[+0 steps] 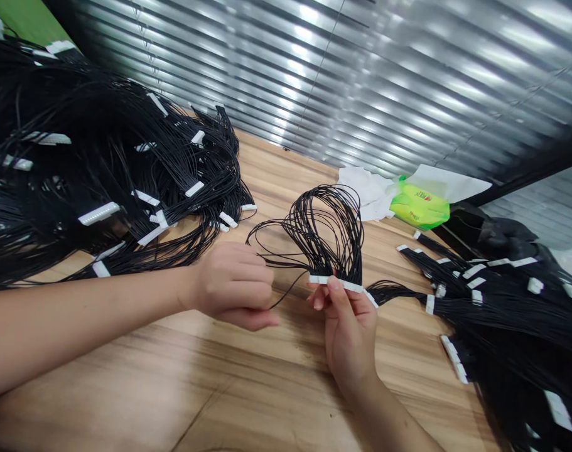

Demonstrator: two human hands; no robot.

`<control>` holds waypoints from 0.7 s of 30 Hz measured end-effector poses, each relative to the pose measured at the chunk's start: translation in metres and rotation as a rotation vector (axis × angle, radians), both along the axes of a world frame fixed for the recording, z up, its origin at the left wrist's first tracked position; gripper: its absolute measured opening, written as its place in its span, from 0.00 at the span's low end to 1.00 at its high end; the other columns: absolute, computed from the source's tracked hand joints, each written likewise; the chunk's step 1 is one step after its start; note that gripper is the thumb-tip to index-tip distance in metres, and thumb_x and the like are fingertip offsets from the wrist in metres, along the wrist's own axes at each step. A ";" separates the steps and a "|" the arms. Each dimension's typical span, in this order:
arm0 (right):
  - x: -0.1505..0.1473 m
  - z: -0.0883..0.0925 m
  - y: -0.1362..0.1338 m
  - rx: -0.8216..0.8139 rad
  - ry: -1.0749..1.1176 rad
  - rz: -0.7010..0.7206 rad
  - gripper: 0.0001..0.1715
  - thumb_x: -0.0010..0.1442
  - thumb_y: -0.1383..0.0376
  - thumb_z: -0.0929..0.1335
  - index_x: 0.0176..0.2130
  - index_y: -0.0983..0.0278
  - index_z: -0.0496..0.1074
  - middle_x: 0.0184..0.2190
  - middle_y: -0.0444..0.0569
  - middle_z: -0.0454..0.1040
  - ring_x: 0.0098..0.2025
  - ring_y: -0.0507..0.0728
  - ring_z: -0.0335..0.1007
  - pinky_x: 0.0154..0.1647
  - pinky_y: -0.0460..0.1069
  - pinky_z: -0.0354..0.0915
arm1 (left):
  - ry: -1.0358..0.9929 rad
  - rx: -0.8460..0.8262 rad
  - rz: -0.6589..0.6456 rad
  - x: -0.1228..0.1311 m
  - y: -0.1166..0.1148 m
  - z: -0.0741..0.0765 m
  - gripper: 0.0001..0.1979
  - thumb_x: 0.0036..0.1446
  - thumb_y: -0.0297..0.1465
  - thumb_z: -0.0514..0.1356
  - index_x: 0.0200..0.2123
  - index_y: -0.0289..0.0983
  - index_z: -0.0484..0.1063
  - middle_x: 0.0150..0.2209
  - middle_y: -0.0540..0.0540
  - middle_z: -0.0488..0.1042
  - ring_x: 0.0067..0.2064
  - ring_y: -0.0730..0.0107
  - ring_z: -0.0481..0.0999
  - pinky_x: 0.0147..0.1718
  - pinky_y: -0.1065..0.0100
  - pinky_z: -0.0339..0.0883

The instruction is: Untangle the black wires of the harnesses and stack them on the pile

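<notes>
Left hand (pixel 232 282) closed, pinching one loose black wire (pixel 282 292); right hand (pixel 349 333) grips a white connector (pixel 336 284) trailing looped black wires (pixel 323 232). Bundled harnesses (pixel 102 169) lie left, further harnesses (pixel 493 307) right, on the wooden table (pixel 267 402), with a green bag (pixel 420 204) far.

The picture is bright and evenly lit. Beyond the hands, a slatted blind (pixel 342 75) throws back long white streaks of glare, strongest up and to the right of the right hand (pixel 349 333). Soft light falls across the desk (pixel 286 389), leaving only faint, diffuse shadows below the left hand (pixel 232 285). Wide-angle distortion bends straight lines toward the frame edges, and the corners soften slightly, while the area around the hands stays sharp.
</notes>
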State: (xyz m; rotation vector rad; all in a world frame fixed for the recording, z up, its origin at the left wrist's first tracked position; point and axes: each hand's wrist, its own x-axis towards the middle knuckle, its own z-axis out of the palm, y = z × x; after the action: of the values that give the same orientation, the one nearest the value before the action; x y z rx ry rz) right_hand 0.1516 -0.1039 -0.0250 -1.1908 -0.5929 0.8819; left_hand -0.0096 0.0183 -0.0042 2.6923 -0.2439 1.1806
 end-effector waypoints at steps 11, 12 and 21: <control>0.000 -0.001 -0.004 0.026 -0.099 0.026 0.11 0.56 0.60 0.71 0.27 0.64 0.75 0.20 0.43 0.74 0.22 0.48 0.65 0.28 0.45 0.66 | 0.038 -0.452 0.269 0.001 0.002 -0.004 0.15 0.65 0.33 0.47 0.27 0.36 0.66 0.22 0.52 0.67 0.24 0.77 0.65 0.25 0.73 0.58; 0.000 -0.002 -0.004 0.028 -0.103 0.025 0.11 0.56 0.60 0.71 0.27 0.64 0.75 0.20 0.42 0.74 0.22 0.48 0.65 0.28 0.45 0.66 | 0.030 -0.487 0.284 0.001 0.002 -0.004 0.17 0.65 0.33 0.47 0.26 0.36 0.66 0.21 0.52 0.67 0.24 0.78 0.65 0.25 0.74 0.58; -0.003 0.000 -0.002 0.046 -0.117 0.009 0.09 0.55 0.61 0.72 0.28 0.64 0.76 0.23 0.45 0.77 0.21 0.49 0.65 0.26 0.46 0.66 | 0.127 -0.525 0.474 0.006 -0.002 -0.003 0.04 0.60 0.29 0.56 0.34 0.37 0.70 0.28 0.54 0.69 0.26 0.81 0.63 0.26 0.76 0.56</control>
State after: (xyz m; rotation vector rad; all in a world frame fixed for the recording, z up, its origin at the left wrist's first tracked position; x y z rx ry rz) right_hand 0.1488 -0.1063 -0.0250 -1.2042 -0.7101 0.8062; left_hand -0.0034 0.0160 -0.0073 2.3860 0.6631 0.9866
